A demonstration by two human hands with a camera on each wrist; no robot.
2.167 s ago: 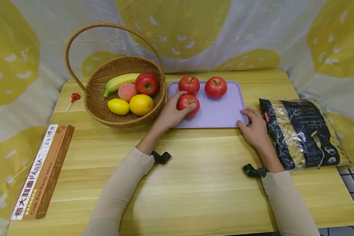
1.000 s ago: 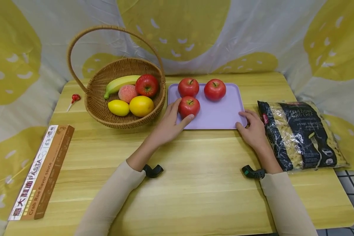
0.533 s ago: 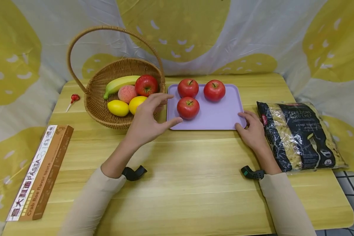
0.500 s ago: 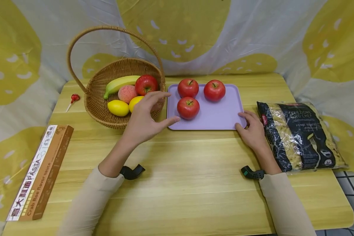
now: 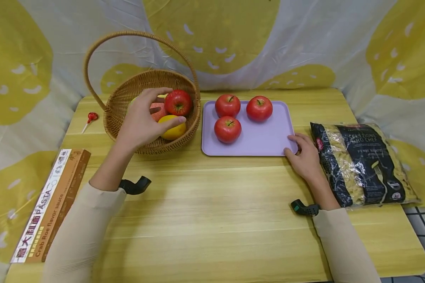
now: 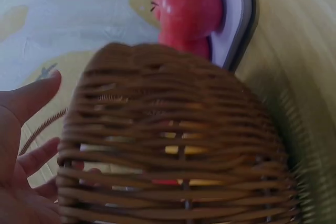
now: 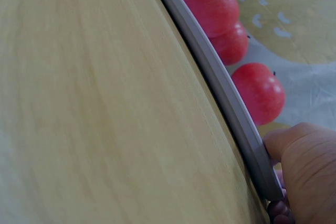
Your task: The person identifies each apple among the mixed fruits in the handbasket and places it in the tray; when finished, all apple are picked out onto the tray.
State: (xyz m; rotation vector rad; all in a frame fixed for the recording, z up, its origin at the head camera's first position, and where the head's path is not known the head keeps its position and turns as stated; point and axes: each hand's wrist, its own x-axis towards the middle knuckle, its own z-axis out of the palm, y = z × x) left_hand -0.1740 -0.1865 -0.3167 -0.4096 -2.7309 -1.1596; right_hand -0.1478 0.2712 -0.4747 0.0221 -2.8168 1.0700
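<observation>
In the head view my left hand (image 5: pixel 141 118) hovers over the wicker basket (image 5: pixel 159 148), thumb and fingers spread apart with nothing between them. Beneath and beside it lie a red apple (image 5: pixel 178 103), a pink peach (image 5: pixel 158 112) and a yellow fruit (image 5: pixel 173 131); the hand covers the banana and smaller lemon almost entirely. The left wrist view shows the basket's woven side (image 6: pixel 173 129) close up. My right hand (image 5: pixel 303 157) pinches the front right corner of the lilac tray (image 5: pixel 265 135). Three red apples sit on that tray, one of them nearest the front (image 5: pixel 228 129).
A bag of penne pasta (image 5: pixel 363 163) lies right of my right hand. On the left side are a long pasta box (image 5: pixel 56 204) and a red lollipop (image 5: pixel 92 116). The basket's tall handle (image 5: pixel 138 33) arches up behind my left hand. A patterned curtain hangs behind the table.
My left hand has let go of the front left apple on the tray and moved left over the basket, fingers apart. The right hand has stayed at the tray's corner.
</observation>
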